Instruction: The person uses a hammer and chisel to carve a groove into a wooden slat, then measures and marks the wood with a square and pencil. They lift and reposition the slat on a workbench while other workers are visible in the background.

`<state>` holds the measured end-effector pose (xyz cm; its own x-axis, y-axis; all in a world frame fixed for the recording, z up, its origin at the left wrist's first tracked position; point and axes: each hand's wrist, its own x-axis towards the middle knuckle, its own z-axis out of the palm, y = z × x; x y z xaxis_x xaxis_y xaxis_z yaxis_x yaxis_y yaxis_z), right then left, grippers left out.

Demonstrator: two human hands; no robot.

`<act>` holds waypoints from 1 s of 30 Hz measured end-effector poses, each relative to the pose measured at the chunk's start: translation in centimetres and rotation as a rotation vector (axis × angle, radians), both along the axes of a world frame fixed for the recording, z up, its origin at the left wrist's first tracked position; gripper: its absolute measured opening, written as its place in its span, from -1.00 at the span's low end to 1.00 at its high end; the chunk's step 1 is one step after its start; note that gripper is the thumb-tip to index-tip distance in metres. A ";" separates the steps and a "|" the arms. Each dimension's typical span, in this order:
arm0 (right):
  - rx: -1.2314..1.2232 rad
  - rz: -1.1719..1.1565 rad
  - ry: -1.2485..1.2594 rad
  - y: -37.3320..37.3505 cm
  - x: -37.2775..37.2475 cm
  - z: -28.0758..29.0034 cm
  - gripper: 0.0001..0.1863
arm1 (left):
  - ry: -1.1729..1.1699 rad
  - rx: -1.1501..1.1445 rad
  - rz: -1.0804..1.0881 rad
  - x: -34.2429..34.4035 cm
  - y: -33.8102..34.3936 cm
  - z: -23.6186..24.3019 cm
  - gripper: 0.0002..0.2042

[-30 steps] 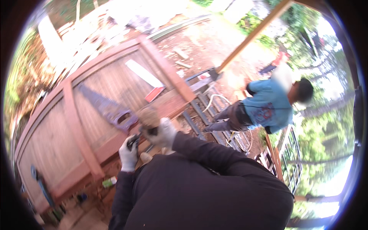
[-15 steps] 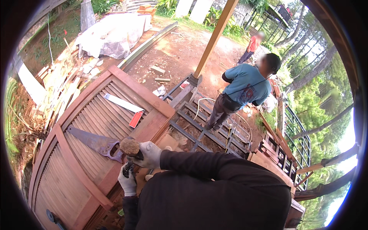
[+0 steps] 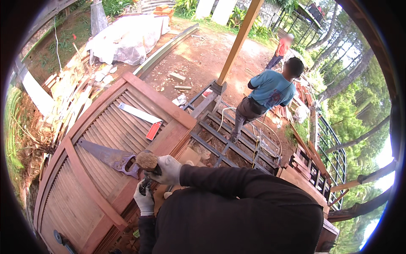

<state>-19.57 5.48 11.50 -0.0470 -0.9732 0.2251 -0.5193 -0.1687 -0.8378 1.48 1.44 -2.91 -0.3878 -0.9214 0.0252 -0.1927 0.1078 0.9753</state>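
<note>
Block of rounded, rough brown material, held just left of the knuckles of the right hand, pale grey in its glove, with fingers curled narrowly in. Just below it, the left hand, similarly gloved, with fingers curled around something dark, too blurred to tell whether object or glove. Near the edge of a reddish-brown slatted wooden panel, with a purplish-grey handsaw right beside the block and a white-bladed, red-handled square farther away.
</note>
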 end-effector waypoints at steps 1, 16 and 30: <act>0.003 0.000 0.011 -0.2 -0.2 -0.6 -0.53 | 0.008 -0.008 -0.006 -0.1 0.1 0.2 -0.70; -0.072 -0.041 -0.060 -0.8 -0.2 -2.2 -0.64 | 0.174 0.107 0.055 0.1 -0.3 -0.2 -0.71; -0.042 -0.041 -0.296 0.6 -0.3 -2.3 -0.57 | 0.520 0.482 0.193 0.0 -0.4 -1.3 -0.74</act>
<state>-19.84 6.12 9.16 -0.1556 -0.9593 0.2357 -0.2602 -0.1904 -0.9466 1.47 1.03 -4.21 -0.2658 -0.9273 -0.2637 0.3359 -0.3454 0.8763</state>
